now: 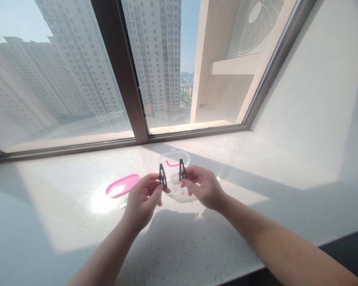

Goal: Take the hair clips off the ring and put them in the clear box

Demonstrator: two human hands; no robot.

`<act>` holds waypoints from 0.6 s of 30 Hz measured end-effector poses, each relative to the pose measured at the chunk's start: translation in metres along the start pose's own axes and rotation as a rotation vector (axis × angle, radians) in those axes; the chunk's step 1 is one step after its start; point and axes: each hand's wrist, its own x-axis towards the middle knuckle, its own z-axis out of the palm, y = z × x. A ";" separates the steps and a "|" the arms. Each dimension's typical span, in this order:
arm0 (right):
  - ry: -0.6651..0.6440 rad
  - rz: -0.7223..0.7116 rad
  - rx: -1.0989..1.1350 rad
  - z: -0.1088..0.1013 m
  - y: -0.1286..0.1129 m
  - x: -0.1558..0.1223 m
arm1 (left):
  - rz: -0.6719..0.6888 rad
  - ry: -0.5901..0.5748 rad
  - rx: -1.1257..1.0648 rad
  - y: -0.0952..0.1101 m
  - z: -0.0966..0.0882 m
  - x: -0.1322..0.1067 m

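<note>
Pinched in the fingers of my left hand (144,198) is a black snap hair clip (162,174), its narrow end pointing up. A second black snap hair clip (181,169) stands upright between the thumb and fingers of my right hand (205,186). The two clips are held side by side with a small gap between them. Behind them, a clear plastic case (175,156) with a pink strip lies on the sill with its lid raised. My hands and the clips partly hide the case, and I cannot make out all of its contents.
A pink oval tray or lid (123,186) lies left of my hands, with a small metallic item (124,204) beside it. The speckled white sill (179,246) ends at a front edge at lower right. The window frame (141,137) bounds the back, a white wall (310,99) the right.
</note>
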 end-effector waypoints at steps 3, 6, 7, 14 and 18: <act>-0.001 0.002 -0.003 0.000 0.000 0.000 | 0.004 -0.001 0.003 0.000 0.000 0.000; -0.007 -0.001 -0.012 -0.001 -0.001 0.000 | 0.007 0.000 0.002 0.000 0.001 0.000; -0.012 -0.003 -0.014 -0.001 -0.002 0.000 | 0.007 0.001 0.001 0.000 0.001 0.000; -0.025 -0.011 -0.028 0.000 -0.001 0.000 | 0.006 -0.024 0.005 -0.002 -0.001 0.001; -0.020 -0.004 -0.032 0.000 0.001 0.000 | -0.003 -0.053 0.017 -0.004 -0.003 0.003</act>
